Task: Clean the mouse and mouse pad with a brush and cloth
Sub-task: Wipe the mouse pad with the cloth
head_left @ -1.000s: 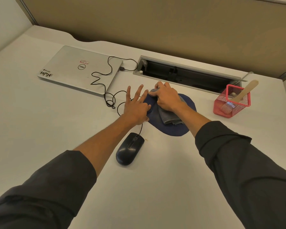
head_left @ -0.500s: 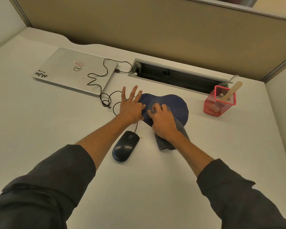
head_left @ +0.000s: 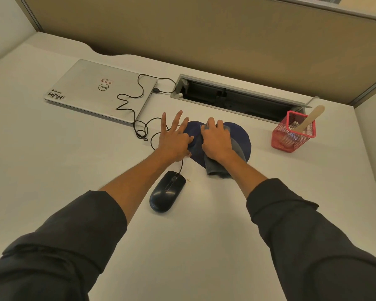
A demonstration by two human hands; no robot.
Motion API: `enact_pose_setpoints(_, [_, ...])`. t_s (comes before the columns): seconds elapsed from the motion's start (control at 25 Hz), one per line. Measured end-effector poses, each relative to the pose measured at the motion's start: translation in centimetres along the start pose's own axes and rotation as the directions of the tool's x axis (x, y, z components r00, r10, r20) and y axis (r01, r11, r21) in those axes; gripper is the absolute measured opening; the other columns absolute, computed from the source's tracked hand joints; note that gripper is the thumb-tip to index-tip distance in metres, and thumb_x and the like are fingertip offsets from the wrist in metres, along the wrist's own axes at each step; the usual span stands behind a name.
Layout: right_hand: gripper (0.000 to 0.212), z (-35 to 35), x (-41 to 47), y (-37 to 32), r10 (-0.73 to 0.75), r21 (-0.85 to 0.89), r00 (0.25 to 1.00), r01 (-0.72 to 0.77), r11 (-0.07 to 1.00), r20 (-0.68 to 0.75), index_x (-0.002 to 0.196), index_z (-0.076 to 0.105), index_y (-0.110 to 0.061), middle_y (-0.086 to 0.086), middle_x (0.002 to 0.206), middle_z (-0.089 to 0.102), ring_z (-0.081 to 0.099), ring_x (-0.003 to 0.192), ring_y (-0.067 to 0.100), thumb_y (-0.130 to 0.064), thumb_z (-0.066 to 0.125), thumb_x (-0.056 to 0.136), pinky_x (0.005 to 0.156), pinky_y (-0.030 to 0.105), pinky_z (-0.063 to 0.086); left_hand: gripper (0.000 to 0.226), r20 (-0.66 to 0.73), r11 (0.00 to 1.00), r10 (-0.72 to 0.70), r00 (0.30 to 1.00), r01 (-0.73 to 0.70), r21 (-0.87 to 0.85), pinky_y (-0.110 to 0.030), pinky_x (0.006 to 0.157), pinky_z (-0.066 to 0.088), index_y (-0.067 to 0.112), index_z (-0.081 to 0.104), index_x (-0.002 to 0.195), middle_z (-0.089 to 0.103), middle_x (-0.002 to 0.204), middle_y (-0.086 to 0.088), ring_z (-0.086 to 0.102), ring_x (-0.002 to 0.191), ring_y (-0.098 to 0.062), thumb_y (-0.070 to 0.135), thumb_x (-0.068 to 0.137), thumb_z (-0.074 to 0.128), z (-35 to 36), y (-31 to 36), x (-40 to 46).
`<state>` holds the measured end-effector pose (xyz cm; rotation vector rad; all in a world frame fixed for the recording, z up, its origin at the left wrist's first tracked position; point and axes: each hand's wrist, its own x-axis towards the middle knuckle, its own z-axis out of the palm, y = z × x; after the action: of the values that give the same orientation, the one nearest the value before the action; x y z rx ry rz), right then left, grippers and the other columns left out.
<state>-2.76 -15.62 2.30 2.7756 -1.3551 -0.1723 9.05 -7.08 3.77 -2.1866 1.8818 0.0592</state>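
Note:
A dark blue mouse pad (head_left: 241, 135) lies on the white desk. My left hand (head_left: 173, 141) rests flat on its left edge, fingers spread and straight. My right hand (head_left: 216, 141) is on top of a grey cloth (head_left: 215, 168) on the pad, its fingers curled over the cloth's far end; the cloth trails off the pad's near edge under my wrist. A black wired mouse (head_left: 167, 192) sits on the desk in front of the pad, below my left forearm, untouched. The wooden-handled brush (head_left: 309, 120) stands in a pink mesh holder (head_left: 291, 141) to the right.
A shut silver laptop (head_left: 96, 90) lies at the back left, with the mouse cable (head_left: 128, 98) looping over it and down to the mouse. An open cable slot (head_left: 237, 98) runs along the back of the desk under the partition wall.
My right hand has pushed the cloth from the pad's near edge back toward its far edge. My left hand has stayed on the pad's left edge. The mouse has not moved.

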Motion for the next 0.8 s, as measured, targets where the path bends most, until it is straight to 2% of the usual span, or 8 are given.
enact_pose_setpoints(0.2, [0.044, 0.4, -5.4, -1.1, -0.200, 0.015, 0.979, 0.201, 0.980, -0.027, 0.134, 0.050, -0.015, 0.009, 0.138, 0.039, 0.039, 0.121, 0.029, -0.026, 0.056, 0.091, 0.100, 0.043, 0.040, 0.047, 0.006, 1.000, -0.012, 1.000, 0.012, 0.025, -0.063, 0.105, -0.020, 0.035, 0.057, 0.129, -0.007, 0.161, -0.005, -0.025, 0.143, -0.031, 0.059, 0.090, 0.050, -0.1, 0.1, 0.1])
enact_pose_setpoints(0.28, [0.047, 0.6, -6.0, -1.0, -0.233, 0.007, 0.972, 0.233, 0.972, -0.018, 0.138, 0.047, -0.017, 0.009, 0.140, 0.038, 0.038, 0.123, 0.029, -0.027, 0.055, 0.093, 0.102, 0.043, 0.038, 0.048, 0.007, 1.000, -0.009, 1.000, 0.009, 0.028, -0.063, 0.105, -0.019, 0.035, 0.058, 0.129, -0.007, 0.161, -0.005, -0.025, 0.143, -0.032, 0.060, 0.089, 0.050, 0.0, 0.1, 0.2])
enact_pose_setpoints(0.44, [0.047, 0.9, -4.5, -0.6, -0.136, 0.031, 0.990, 0.137, 0.990, -0.039, 0.137, 0.045, -0.019, 0.010, 0.141, 0.038, 0.038, 0.125, 0.031, -0.028, 0.057, 0.092, 0.103, 0.044, 0.039, 0.049, 0.000, 1.000, -0.005, 1.000, 0.005, 0.018, -0.064, 0.105, -0.018, 0.036, 0.058, 0.129, -0.005, 0.162, -0.005, -0.024, 0.143, -0.032, 0.061, 0.087, 0.052, 0.2, 0.0, 0.2])
enact_pose_setpoints(0.64, [0.039, 0.4, -1.5, -0.9, -0.025, 0.044, 0.999, 0.026, 0.999, -0.022, 0.130, 0.054, -0.019, 0.010, 0.138, 0.044, 0.040, 0.127, 0.031, -0.030, 0.057, 0.093, 0.101, 0.045, 0.041, 0.048, -0.004, 1.000, 0.005, 1.000, -0.005, 0.002, -0.063, 0.105, -0.020, 0.035, 0.059, 0.127, -0.003, 0.162, -0.005, -0.024, 0.143, -0.031, 0.060, 0.086, 0.055, -0.1, -0.1, 0.1])
enact_pose_setpoints(0.8, [0.043, 0.6, -2.9, -0.5, -0.063, 0.057, 0.996, 0.066, 0.996, -0.061, 0.134, 0.051, -0.020, 0.009, 0.138, 0.046, 0.042, 0.124, 0.030, -0.029, 0.058, 0.093, 0.104, 0.042, 0.039, 0.048, -0.015, 1.000, 0.000, 1.000, 0.000, 0.023, -0.063, 0.105, -0.020, 0.035, 0.059, 0.128, -0.004, 0.162, -0.005, -0.024, 0.143, -0.031, 0.061, 0.088, 0.052, -0.1, -0.1, -0.2])
